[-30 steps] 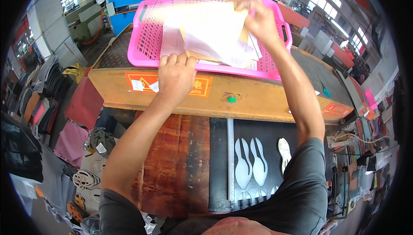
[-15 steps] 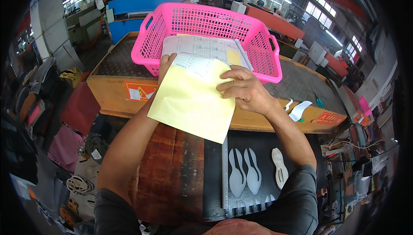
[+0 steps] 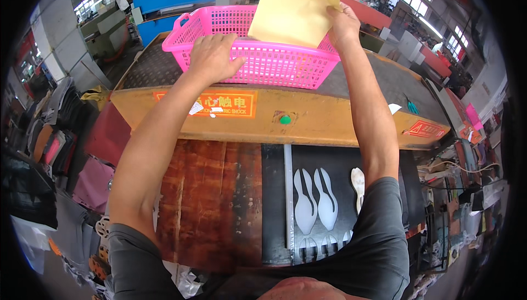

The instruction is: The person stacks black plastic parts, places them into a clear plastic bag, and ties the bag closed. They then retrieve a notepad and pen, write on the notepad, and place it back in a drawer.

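A pink plastic basket (image 3: 263, 65) with latticed walls sits on the orange machine in front of me. My left hand (image 3: 213, 58) is closed over its near rim, fingers on the inner side and thumb outside. At the basket's far right my right hand (image 3: 344, 22) pinches the edge of a yellow sheet of paper (image 3: 296, 6). The sheet stands up out of the basket, its lower edge behind the near wall. What lies deeper in the basket is hidden.
The orange machine (image 3: 324, 118) carries a green button (image 3: 285, 120) and warning labels. Teal snips (image 3: 411, 105) lie at its right. Below, white shoe-shaped templates (image 3: 305, 206) rest on a black board beside a worn brown board (image 3: 208, 206). Leather pieces (image 3: 90, 187) are piled at left.
The yellow sheet has gone up and away from me, now in my right hand alone. My left hand has let go of the papers and taken hold of the basket's near rim.
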### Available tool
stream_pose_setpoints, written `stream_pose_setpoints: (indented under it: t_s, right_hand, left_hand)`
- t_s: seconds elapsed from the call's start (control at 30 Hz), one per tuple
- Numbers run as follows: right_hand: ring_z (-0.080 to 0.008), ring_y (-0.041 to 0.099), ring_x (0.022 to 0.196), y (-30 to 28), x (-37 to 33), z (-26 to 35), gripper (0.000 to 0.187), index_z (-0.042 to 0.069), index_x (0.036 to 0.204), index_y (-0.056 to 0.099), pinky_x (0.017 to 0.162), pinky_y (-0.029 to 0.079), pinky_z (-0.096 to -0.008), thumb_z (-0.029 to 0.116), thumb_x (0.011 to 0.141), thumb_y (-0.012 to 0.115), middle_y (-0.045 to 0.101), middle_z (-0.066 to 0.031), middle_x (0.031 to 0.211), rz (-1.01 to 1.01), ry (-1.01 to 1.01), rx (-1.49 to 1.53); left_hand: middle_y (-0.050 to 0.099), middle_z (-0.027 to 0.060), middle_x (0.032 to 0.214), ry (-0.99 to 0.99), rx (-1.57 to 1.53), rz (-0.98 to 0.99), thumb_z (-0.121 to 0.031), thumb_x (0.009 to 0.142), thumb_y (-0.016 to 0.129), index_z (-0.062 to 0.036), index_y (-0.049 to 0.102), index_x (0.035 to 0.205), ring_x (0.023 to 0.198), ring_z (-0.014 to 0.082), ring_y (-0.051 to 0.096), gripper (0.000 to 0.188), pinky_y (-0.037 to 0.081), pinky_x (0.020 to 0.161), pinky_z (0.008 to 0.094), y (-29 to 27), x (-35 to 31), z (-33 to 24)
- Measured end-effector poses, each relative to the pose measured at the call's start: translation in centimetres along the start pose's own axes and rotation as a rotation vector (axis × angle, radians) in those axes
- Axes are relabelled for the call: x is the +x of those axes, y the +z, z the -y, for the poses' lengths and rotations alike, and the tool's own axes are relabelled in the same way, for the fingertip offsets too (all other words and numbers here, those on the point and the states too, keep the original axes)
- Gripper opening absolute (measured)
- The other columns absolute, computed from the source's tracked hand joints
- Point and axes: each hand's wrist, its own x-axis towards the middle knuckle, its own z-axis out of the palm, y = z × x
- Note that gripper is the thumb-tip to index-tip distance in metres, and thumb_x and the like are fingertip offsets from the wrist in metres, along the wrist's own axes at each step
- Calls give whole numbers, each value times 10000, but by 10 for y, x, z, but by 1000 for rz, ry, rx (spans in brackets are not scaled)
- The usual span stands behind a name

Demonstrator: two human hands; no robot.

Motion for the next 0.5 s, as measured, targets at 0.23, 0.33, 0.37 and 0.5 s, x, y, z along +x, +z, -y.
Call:
stream_pose_setpoints:
  t_s: [0.23, 0.33, 0.37, 0.5]
  right_hand:
    - [-360, 733, 1111, 6, -7, 36, 227, -33, 1283, 608, 917, 646, -495, -12, 1063, 559, 710, -241, 1200, -73, -186, 255]
    - [-267, 684, 1171, 30, -39, 58, 393, -63, 1379, 567, 1031, 568, -396, -56, 986, 556, 693, -155, 1254, 335, -343, 464]
    - [-327, 639, 1290, 43, -52, 65, 479, -79, 1424, 522, 1117, 543, -443, -109, 946, 521, 641, -197, 1376, 421, -266, 478]
    - [-255, 727, 1120, 87, -117, 79, 381, -32, 1352, 592, 952, 646, -470, 24, 980, 654, 717, -149, 1229, 701, -18, 541]
  left_hand:
    - [572, 305, 1457, -17, -240, -362, -452, 899, 807, 19, 511, 1505, 1353, 445, 576, 823, 448, 1154, 541, -19, 5, -43]
    - [613, 267, 1411, 218, -90, -591, -437, 899, 802, 83, 524, 1459, 1336, 418, 592, 814, 465, 1136, 545, -38, 0, -79]
    - [600, 294, 1410, 206, -114, -570, -461, 837, 858, 66, 500, 1461, 1315, 443, 597, 892, 473, 1127, 538, -46, 4, -88]
    - [575, 281, 1401, 180, -234, -639, -129, 955, 645, -93, 629, 1426, 1259, 502, 574, 473, 483, 1062, 534, -77, 22, -92]
